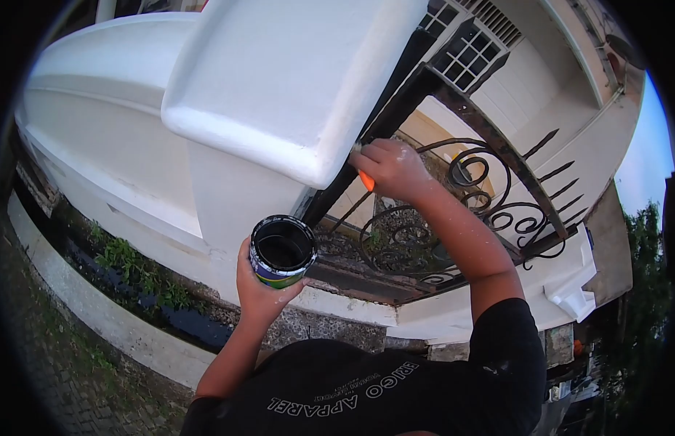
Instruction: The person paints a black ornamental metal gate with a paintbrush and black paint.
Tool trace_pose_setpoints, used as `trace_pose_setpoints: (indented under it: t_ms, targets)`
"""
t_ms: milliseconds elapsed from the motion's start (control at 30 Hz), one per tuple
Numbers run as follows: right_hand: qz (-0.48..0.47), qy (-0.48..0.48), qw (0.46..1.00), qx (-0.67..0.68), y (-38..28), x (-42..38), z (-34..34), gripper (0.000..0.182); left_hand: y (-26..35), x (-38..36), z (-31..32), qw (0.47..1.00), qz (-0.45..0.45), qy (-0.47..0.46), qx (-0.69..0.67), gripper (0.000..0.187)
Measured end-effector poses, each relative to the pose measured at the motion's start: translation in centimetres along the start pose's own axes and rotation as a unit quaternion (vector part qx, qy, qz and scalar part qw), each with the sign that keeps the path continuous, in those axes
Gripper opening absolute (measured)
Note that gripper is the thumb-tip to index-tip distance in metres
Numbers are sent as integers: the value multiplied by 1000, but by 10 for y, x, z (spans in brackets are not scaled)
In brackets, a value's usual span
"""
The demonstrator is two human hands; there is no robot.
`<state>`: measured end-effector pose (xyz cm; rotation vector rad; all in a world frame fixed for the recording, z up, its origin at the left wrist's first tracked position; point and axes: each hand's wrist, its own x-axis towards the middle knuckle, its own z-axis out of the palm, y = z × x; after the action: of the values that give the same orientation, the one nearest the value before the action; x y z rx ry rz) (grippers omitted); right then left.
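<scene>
Orange brush [366, 181] fills curled right hand [394, 168]; left hand [262, 296] cups can [279, 277].

We see a glossy, paint-smeared can [270, 275] near centre and a rough metal fence [484, 126] at upper right. Our shirt [366, 389] is matt cloth.

Just a black tee [432, 400], short sleeves [506, 336], BRIGO APPAREL in pale outlined letters [352, 403], tinier text [336, 387] too, pale specks on the right forearm [464, 229].
</scene>
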<state>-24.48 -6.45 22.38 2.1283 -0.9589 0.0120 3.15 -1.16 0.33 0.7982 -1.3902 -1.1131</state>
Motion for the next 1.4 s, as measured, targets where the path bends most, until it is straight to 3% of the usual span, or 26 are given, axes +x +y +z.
trace_pose_setpoints:
  t_ms: [67,167,300,367,400,567,600,733,867,967,1100,1200,1400]
  targets:
    - [98,61,986,119,6,-3,2,14,-1,1,0,1000,7,-1,2,112]
    - [209,222,944,124,55,23,-36,10,5,4,-1,1000,9,-13,17,115]
    - [207,373,903,49,81,35,-66,10,-2,2,-1,1000,5,-6,22,115]
    - [178,330,927,-9,60,28,-49,11,1,1,-1,1000,-5,-7,-1,115]
    - [110,336,935,-12,53,26,-34,12,1,0,0,1000,-5,-9,-2,115]
    - [116,213,970,29,5,6,-7,14,-5,0,-4,1000,14,-11,17,116]
    - [111,276,954,39,10,11,-11,15,-4,1,-4,1000,15,-10,18,116]
    - [135,356,925,4,33,28,-30,13,-1,1,-4,1000,-6,-7,7,120]
    - [131,260,957,7,6,6,12,12,5,2,-7,1000,-18,14,-12,114]
    - [130,254,958,34,-4,-1,7,11,6,1,-13,1000,-13,9,2,115]
    - [130,418,898,-50,40,27,-31,14,9,3,-15,1000,-12,-4,7,116]
    - [145,413,896,-77,62,39,-37,13,0,0,-19,1000,-10,0,2,117]
    - [144,360,922,-20,24,25,6,14,2,-2,-23,1000,-16,-8,12,118]
